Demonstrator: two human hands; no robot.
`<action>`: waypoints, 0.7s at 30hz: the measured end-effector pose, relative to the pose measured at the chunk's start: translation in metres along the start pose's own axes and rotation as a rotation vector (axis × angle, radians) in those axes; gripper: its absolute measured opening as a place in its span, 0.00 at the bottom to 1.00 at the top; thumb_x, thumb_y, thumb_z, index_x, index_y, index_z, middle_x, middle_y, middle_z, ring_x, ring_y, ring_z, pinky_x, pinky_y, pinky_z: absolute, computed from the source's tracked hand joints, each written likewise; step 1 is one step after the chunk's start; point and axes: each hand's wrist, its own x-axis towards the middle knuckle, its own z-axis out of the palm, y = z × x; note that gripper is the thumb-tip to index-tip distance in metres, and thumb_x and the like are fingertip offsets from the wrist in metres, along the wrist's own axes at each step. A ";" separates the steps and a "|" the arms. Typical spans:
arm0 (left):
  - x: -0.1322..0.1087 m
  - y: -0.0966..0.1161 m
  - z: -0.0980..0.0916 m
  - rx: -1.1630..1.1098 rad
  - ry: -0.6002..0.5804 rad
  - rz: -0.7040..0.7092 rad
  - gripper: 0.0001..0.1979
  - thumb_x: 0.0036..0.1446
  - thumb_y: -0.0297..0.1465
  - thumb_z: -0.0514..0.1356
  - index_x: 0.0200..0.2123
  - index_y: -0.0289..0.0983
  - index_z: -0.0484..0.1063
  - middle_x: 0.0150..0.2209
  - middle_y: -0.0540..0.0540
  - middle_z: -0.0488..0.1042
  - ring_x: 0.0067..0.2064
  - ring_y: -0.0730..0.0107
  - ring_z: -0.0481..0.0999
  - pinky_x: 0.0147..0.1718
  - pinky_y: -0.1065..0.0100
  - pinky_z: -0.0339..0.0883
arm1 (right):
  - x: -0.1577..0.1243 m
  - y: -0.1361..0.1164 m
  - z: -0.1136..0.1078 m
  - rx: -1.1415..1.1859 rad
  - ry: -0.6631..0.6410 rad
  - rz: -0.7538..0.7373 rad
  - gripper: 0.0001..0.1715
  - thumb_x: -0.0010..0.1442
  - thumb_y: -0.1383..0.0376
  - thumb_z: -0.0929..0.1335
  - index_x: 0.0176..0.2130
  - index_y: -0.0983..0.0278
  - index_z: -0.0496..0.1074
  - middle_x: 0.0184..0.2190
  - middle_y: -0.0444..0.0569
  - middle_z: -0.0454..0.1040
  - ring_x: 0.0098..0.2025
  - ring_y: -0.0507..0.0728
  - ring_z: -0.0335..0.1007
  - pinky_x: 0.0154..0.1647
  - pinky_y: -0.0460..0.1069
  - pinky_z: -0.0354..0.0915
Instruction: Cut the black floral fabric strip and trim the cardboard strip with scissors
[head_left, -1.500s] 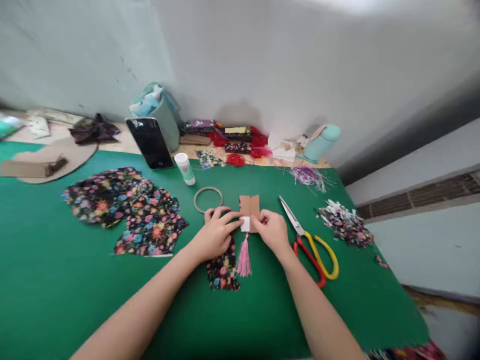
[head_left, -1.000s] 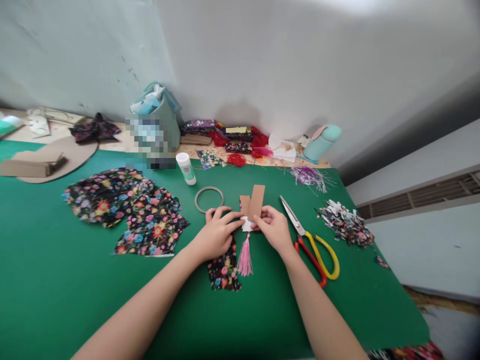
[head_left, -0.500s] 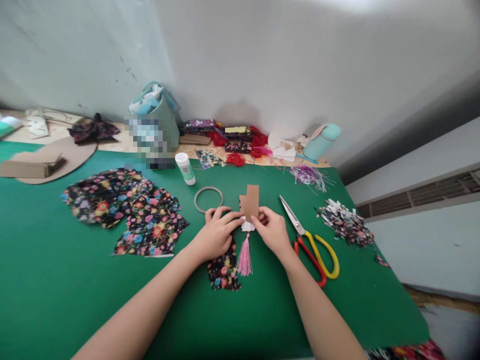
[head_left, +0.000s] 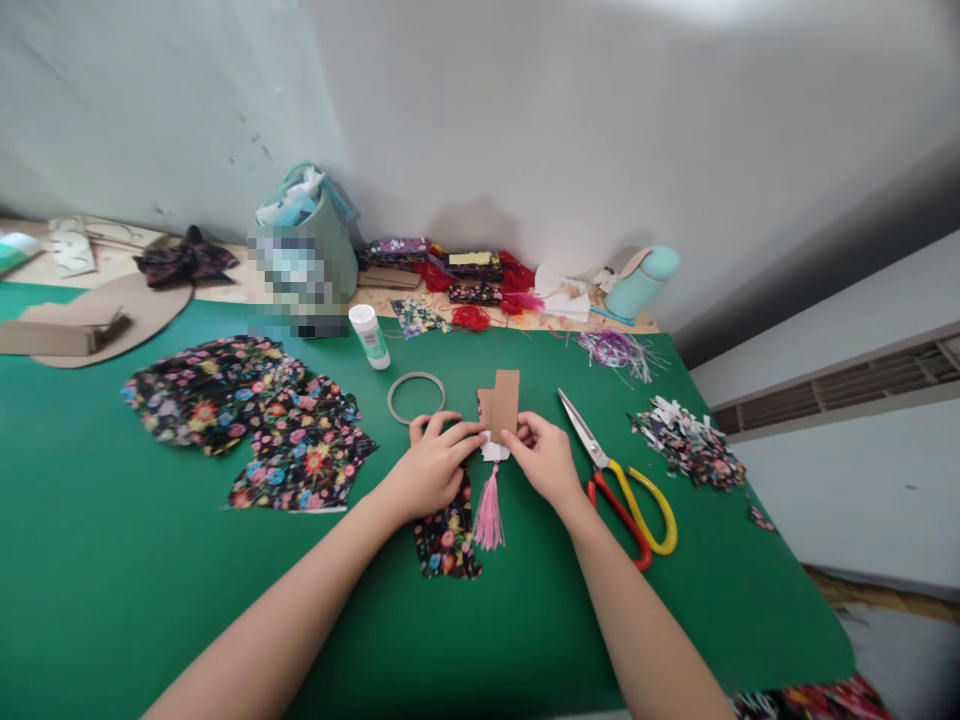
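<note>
Hands meet in the middle of the green counter (head_left: 112, 600). The left hand (head_left: 431, 465) lies flat, fingers pressing down on the low end of a brown card (head_left: 501, 403). The right hand (head_left: 546, 458) pinches the same card from the other side with thumb and fingers. The two hands are close, almost touching. The card stands up a bit past the fingers, and a white bit (head_left: 493, 451) shows under it. A pink tassel (head_left: 489, 512) hangs down from that spot, between the wrists. A small cloth scrap (head_left: 444, 542) with flowers lies under the left wrist, just beside the tassel.

Scissors (head_left: 619, 482) with red and yellow handles lie just right of the right hand, blades pointing away. A ring (head_left: 416, 397) lies just past the left hand. A glue stick (head_left: 369, 336) stands a little farther back. Big flowered cloth pieces (head_left: 255, 420) lie to the left, well apart from the hands. A heap of cut bits (head_left: 690, 445) sits far right, and purple threads (head_left: 619, 352) lie behind the scissors. A green bottle (head_left: 643, 281) and a stack of cloth (head_left: 469, 275) rest by the wall. A bucket (head_left: 311, 240) stands at the back, partly blurred.
</note>
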 end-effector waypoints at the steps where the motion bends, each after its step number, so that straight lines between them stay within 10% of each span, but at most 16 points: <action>1: 0.000 0.000 0.000 -0.003 0.000 -0.001 0.31 0.49 0.19 0.49 0.57 0.42 0.65 0.58 0.45 0.67 0.57 0.51 0.57 0.51 0.48 0.47 | 0.000 0.001 0.000 0.003 0.002 0.003 0.09 0.52 0.59 0.66 0.30 0.63 0.69 0.19 0.41 0.67 0.21 0.50 0.62 0.23 0.45 0.57; 21: 0.000 -0.001 0.001 -0.006 -0.007 -0.008 0.31 0.49 0.19 0.49 0.57 0.41 0.66 0.58 0.44 0.67 0.57 0.50 0.56 0.50 0.47 0.47 | -0.001 0.000 -0.002 -0.033 -0.022 -0.089 0.08 0.53 0.64 0.66 0.33 0.64 0.73 0.25 0.43 0.65 0.24 0.51 0.62 0.27 0.46 0.60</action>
